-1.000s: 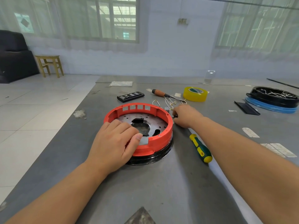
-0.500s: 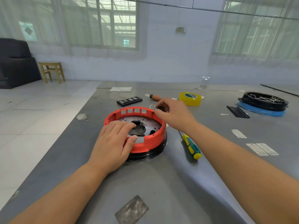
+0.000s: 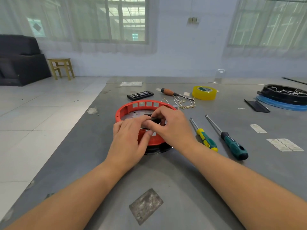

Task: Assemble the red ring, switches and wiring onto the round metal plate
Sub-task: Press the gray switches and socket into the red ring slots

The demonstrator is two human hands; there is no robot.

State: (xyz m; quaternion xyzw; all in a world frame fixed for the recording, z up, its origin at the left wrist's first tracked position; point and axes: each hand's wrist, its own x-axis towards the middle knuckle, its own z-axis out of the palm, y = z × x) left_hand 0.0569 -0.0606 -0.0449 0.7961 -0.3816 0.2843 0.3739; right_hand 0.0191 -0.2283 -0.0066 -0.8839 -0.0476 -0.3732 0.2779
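Both hands, left hand (image 3: 128,143) and right hand (image 3: 167,128), pinch a small black part (image 3: 155,120) over the red ring (image 3: 132,105); fumbling it could drop it through the round metal plate (image 3: 134,114)'s opening.

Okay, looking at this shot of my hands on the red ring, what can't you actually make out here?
All in the head view:
- Small black part: mostly covered by both hands' fingers; what it is stays unclear.
- Metal plate: near half hidden behind the left hand and right hand.
- Red ring: front wall mostly blocked.
- Black tray: cut off by the right edge.
- Wires: terminals too small to read.
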